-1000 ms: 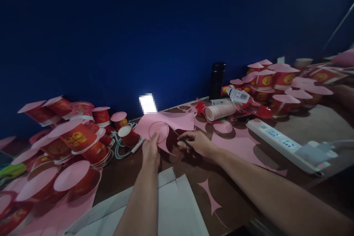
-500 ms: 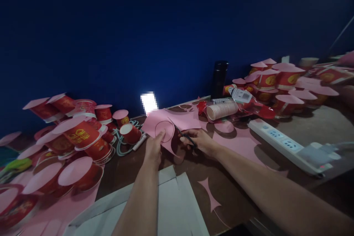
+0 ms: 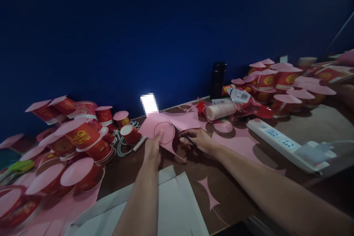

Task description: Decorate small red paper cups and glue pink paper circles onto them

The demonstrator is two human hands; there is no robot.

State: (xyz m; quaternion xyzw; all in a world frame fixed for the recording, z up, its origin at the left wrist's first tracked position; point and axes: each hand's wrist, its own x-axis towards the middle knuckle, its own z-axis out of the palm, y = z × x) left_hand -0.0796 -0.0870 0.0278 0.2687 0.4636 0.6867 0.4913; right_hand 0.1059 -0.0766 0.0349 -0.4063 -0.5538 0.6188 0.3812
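I see left fingers (image 3: 158, 137) pinched on the pink sheet (image 3: 186, 120) over the mid worktop (image 3: 232, 206), presumably steadying its drawn circle (image 3: 167, 129). Right fingers (image 3: 189, 132) curl round scissors (image 3: 188, 139), apparently angled to suit that curve.

- My brown bench (image 3: 229, 191) spreads out before me.
- Nearest me lies white cardboard (image 3: 179, 202), with a pointed pink scrap (image 3: 209, 193) just to its right.
- To my left, red paper cups (image 3: 85, 136) are heaped, some over pink paper (image 3: 66, 210).
- To my right: a cut pink sheet (image 3: 235, 145), a white power strip (image 3: 279, 138), more red cups (image 3: 282, 80).
- Farther back, a black flask (image 3: 218, 81) stands upright.
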